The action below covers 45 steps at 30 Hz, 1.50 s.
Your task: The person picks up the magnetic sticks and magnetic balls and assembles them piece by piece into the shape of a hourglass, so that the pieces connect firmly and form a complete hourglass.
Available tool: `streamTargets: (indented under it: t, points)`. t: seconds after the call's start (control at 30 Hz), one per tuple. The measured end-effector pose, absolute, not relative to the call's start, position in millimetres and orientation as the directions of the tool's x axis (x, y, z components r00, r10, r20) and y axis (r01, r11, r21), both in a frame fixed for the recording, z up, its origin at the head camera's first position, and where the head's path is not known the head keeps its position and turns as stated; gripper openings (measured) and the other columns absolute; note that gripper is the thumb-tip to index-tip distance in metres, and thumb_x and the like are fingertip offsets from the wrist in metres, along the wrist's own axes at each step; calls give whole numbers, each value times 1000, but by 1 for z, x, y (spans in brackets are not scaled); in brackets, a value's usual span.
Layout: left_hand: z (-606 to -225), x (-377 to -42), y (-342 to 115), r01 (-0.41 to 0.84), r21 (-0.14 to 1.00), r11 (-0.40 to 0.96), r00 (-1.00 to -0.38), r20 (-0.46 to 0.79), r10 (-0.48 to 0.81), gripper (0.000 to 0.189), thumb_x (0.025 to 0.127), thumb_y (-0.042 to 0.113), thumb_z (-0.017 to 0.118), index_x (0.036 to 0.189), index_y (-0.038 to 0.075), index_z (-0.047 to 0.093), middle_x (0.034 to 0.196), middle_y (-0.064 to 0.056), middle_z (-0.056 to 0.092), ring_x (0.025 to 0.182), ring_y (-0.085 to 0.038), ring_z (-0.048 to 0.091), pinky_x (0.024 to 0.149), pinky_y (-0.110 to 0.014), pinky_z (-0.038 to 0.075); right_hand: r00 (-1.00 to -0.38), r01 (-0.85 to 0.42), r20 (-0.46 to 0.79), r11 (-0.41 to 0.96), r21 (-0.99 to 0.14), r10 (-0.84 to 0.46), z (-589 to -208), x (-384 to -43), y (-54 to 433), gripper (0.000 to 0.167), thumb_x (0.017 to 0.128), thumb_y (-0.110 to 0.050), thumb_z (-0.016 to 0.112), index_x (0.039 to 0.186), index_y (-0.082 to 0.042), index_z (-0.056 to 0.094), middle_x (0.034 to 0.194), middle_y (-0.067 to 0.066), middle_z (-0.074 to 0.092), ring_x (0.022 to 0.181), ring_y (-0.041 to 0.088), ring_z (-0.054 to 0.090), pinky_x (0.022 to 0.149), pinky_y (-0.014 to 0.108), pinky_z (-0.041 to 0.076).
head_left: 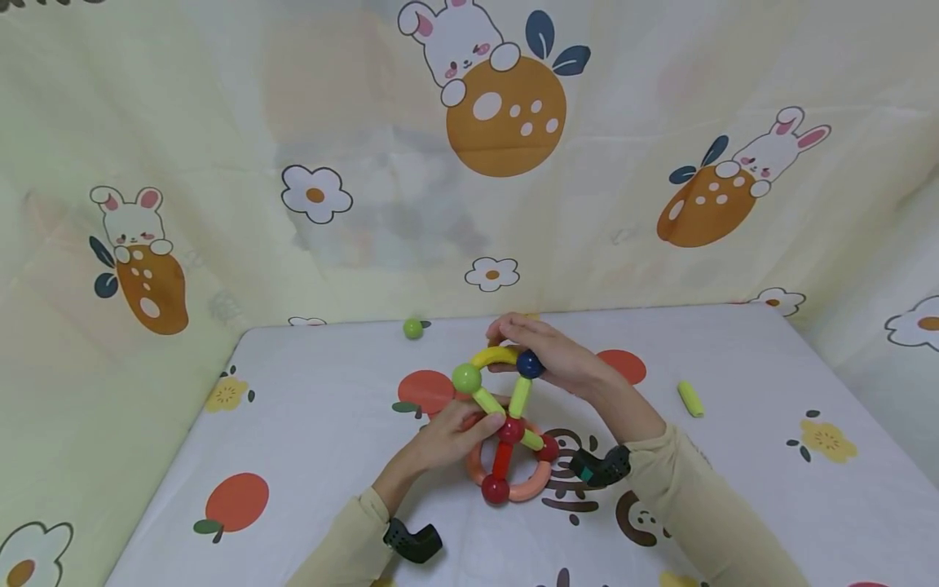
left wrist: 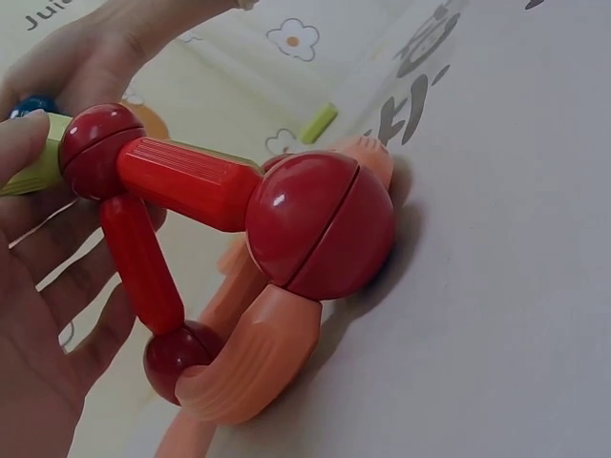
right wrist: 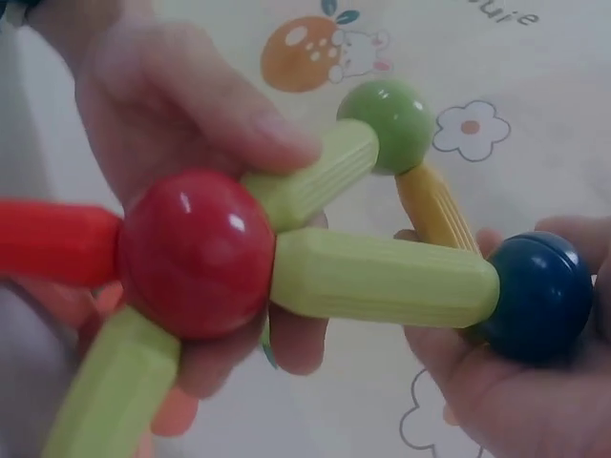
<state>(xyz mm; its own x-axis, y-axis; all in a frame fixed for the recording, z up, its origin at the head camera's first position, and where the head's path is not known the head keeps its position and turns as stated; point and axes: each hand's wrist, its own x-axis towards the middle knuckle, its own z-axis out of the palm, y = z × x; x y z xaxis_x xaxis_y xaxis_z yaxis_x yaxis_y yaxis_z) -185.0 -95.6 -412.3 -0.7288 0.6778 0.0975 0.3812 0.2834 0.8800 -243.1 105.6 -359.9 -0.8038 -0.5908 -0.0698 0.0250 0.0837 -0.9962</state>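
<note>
A magnetic ball-and-rod structure stands on the table, its base a ring of curved peach rods with red balls. A red rod rises from the base to an upper red ball. Two light green rods branch up from that ball to a green ball and a blue ball, which a curved yellow rod joins. My left hand grips a green rod beside the upper red ball, thumb in front. At the top, my right hand holds the blue ball's end, fingers partly hidden behind it.
A loose green ball lies at the table's back edge. To the right of my right arm lies a loose light green rod. The white printed cloth covers the table, and a printed curtain hangs behind it.
</note>
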Motion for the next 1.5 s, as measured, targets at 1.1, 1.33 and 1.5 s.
streamTargets:
  t: [1.1, 1.33, 1.5]
  points:
    - [-414, -185, -96, 351, 890, 291, -750, 81, 657, 36, 96, 27, 52, 129, 12, 56, 117, -1, 62, 118, -11, 49, 101, -35, 41, -906, 17, -37, 50, -999, -422, -364, -226, 98, 53, 98, -50, 37, 109, -2, 54, 115, 13, 67, 102, 22, 67, 84, 30, 54]
    - [-441, -197, -96, 385, 881, 274, -747, 124, 653, 33, 96, 33, 52, 126, 20, 58, 113, 7, 61, 114, -7, 49, 101, -35, 41, -856, -59, 50, 1, -998, -514, -364, -224, 101, 40, 103, -29, 27, 114, 2, 49, 122, 18, 61, 97, 22, 68, 84, 31, 55]
    - [-441, -198, -96, 370, 886, 280, -747, 105, 656, 33, 97, 26, 53, 127, 15, 58, 116, 0, 62, 114, -11, 50, 102, -36, 40, -805, -38, 79, -82, -996, -589, -365, -223, 105, 31, 99, -13, 27, 120, 4, 42, 129, 21, 53, 99, 24, 68, 88, 32, 53]
